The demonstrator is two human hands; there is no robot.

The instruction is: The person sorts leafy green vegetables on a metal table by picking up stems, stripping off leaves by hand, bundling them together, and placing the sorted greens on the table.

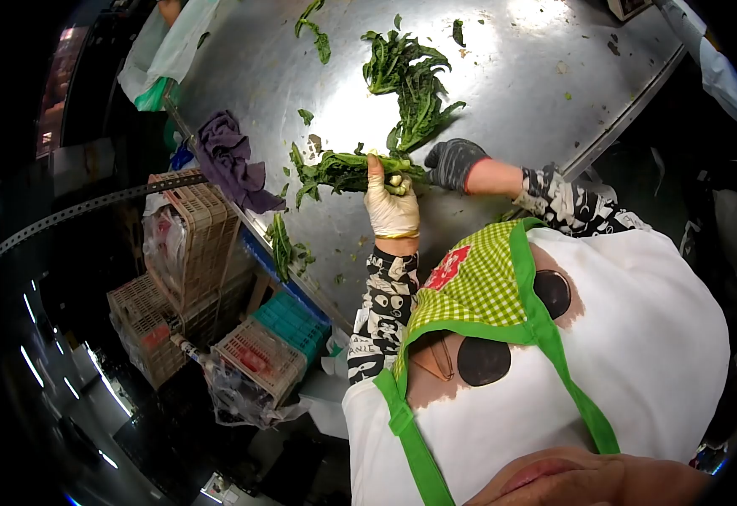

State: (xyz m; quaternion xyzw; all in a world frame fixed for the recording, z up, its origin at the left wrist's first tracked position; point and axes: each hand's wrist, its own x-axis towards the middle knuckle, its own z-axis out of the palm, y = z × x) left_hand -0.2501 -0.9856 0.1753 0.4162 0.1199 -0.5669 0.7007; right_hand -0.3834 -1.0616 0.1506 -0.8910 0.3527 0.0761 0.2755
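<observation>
My left hand (392,198), in a pale glove with a yellow band at the wrist, is wrapped round a bunch of leafy greens (343,171). The thumb points up across the bunch; its dark jagged leaves spread out to the left. At the bunch's right end is my right hand (456,165), in a dark grey glove with a red cuff. Its fingers are curled, and whatever they hold is hidden. Just beyond both hands, a loose pile of greens (419,94) lies on the metal table (520,101).
A purple cloth (232,160) hangs over the table's left edge, near a stray leafy piece (281,246). Leaf scraps dot the tabletop. Below on the left stand plastic crates (195,240) and a teal crate (291,325). A pale plastic bag (170,51) is at the upper left.
</observation>
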